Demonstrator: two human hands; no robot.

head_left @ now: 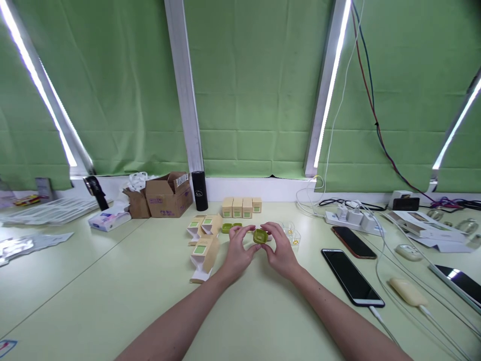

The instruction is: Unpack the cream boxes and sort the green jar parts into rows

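Both hands met over the pale green table (112,301), sharing one small olive-green round plastic container (260,236) held just above the surface near the middle of the table. The left hand (239,252) had its fingers curled partway, the thumb and fingertips (246,230) pinching the container's left side. The right hand (281,253) mirrored it, fingers bent and closed onto the container's right edge.

Just left of the hands lay two more small green lids (230,227) flat on the table, and beyond them three open beige cardboard cartons with green labels (205,240) lay on their sides. Behind the hands stood a row of four closed beige cartons (241,207). A clear plastic tray (292,233) sat just right of the right hand. A black smartphone (352,277) lay well apart to the right.
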